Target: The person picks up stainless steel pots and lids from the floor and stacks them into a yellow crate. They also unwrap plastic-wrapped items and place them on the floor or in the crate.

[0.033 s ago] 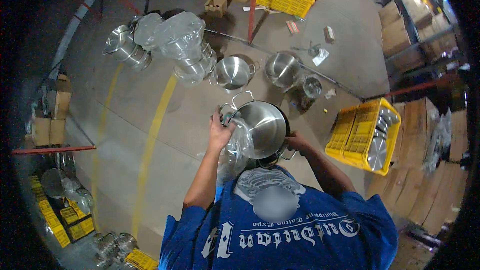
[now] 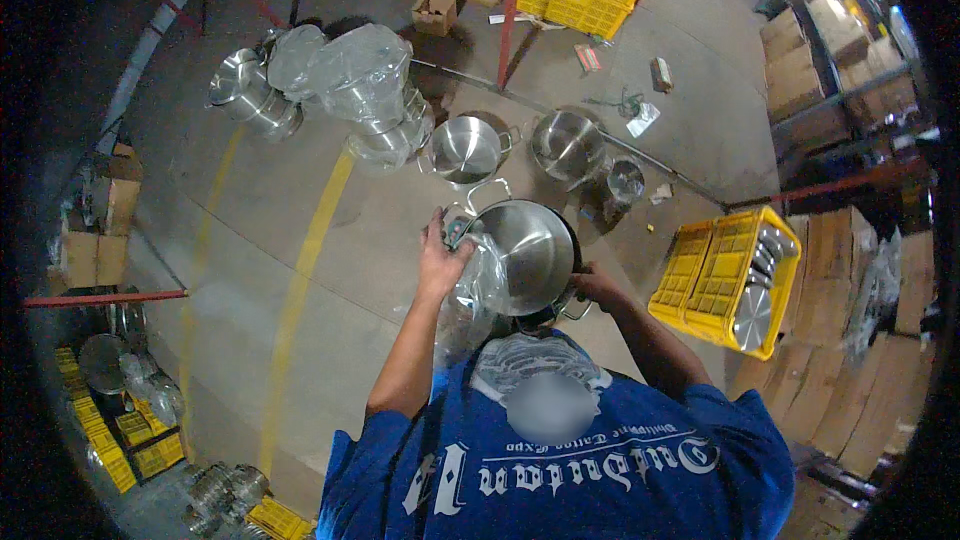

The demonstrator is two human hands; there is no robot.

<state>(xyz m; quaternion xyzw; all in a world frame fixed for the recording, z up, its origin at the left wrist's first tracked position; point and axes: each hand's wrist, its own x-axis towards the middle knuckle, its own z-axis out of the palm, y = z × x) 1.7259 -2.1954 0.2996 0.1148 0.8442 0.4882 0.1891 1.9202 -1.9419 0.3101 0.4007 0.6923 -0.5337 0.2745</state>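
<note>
A shiny stainless steel pot is held tilted in front of my body, its hollow inside toward me. At its left side, my left hand is closed round the side handle, with a small dark green patch showing by the fingers. Clear plastic wrap hangs over the pot's left side beside that hand. My right hand grips the pot's right edge near the other handle, its fingertips partly hidden. Another pot's dark rim and a loop handle show beneath it.
Two open pots, one left and one right, stand on the floor ahead. Plastic-covered pot stacks are at far left. A yellow crate with round metal discs stands right, beside cardboard boxes. A red post rises ahead.
Little differs. The view has shifted slightly; both hands keep their hold on the pot.
</note>
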